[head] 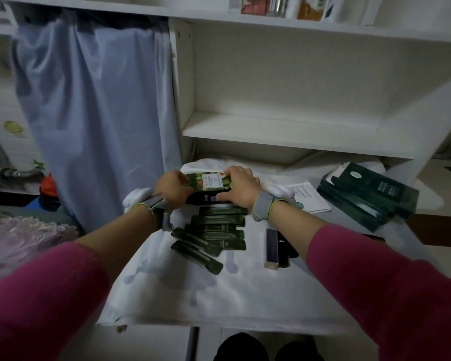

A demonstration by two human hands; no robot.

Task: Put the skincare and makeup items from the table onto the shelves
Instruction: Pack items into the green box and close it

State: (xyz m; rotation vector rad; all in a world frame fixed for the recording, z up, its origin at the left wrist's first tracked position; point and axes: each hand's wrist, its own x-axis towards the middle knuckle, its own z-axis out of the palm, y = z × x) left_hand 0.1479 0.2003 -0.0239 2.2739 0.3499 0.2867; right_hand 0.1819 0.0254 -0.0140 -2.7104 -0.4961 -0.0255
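Note:
Both hands grip a stack of flat packets at the far side of the table; the top one is a green packet with a white label [211, 181]. My left hand [171, 188] holds its left end and my right hand [238, 187] its right end. Nearer to me lies a pile of several dark green sachets [214, 231]. A slim dark box [271, 247] and a black tube [284, 250] lie to the right. The white shelf [279, 134] behind the table has nothing on its visible board.
A white cloth [193, 287] covers the table. Dark green boxes [370, 195] are stacked at the right, with a paper leaflet [310, 198] beside them. A blue curtain [94, 105] hangs at the left. Jars stand on the upper shelf [284, 9].

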